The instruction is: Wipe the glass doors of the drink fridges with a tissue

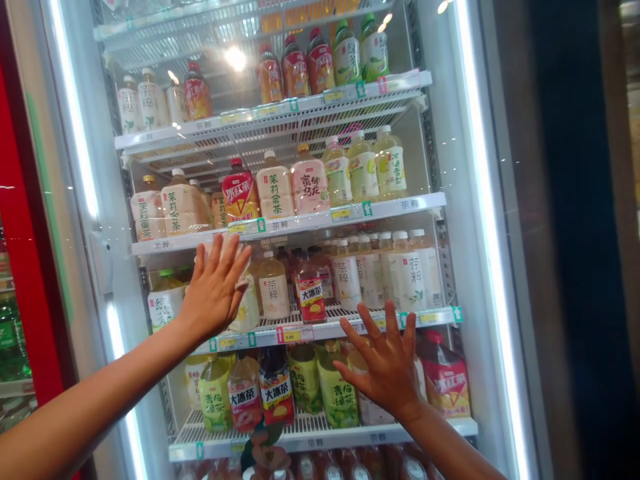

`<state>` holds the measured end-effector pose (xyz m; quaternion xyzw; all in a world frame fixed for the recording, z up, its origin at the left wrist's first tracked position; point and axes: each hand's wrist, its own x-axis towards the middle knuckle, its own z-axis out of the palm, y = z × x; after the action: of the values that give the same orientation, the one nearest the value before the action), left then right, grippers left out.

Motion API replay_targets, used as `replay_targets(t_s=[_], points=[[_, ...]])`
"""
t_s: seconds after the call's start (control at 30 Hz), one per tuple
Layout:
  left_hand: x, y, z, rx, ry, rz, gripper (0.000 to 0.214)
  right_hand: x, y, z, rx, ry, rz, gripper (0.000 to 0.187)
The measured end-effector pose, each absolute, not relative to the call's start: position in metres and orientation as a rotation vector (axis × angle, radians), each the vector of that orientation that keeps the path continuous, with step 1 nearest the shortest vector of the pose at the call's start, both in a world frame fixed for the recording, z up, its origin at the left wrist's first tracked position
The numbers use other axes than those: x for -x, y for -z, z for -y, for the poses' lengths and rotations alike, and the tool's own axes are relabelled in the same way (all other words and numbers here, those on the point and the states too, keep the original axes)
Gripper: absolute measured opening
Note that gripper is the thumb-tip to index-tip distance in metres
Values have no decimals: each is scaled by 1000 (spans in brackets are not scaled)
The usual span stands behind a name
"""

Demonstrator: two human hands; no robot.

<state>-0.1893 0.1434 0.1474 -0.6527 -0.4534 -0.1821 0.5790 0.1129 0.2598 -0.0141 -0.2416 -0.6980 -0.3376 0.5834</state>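
My left hand (213, 288) is raised with its fingers spread, in front of the cooler's middle shelves. A whitish patch shows behind its fingers; I cannot tell whether it is a cloth or a bottle. Lower and to the right, my right hand (384, 363) is also spread open, over the shelf edge and the bottles below. Reflections suggest a glass door before the shelves, and both palms face it. Nearest my left hand is a green-tea bottle (165, 300). Close to my right hand stand a green bottle (339, 393) and a red-labelled bottle (444, 377).
Bottled drinks fill several white wire shelves (320, 437). A small dark-red-labelled bottle (310, 293) stands between the hands. Bright light strips (493, 233) run down both sides. At the left is a red frame (30, 240), with more bottles (13, 333) beside it.
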Motion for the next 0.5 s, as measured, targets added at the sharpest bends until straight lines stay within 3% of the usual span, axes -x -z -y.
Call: replay_targets(t_s=[0.1, 0.23, 0.33, 0.5], points=[[165, -151, -158, 1518, 524, 1088, 88, -113, 16, -263, 564, 784, 1631, 91], [128, -99, -165, 1725, 359, 1000, 93, -114, 16, -250, 569, 708, 1655, 86], [99, -87, -173, 1749, 397, 1045, 84, -106, -7, -222, 478, 526, 1633, 83], [51, -134, -201, 1599, 546, 1199, 57, -66, -93, -193, 194, 333, 1577, 76]])
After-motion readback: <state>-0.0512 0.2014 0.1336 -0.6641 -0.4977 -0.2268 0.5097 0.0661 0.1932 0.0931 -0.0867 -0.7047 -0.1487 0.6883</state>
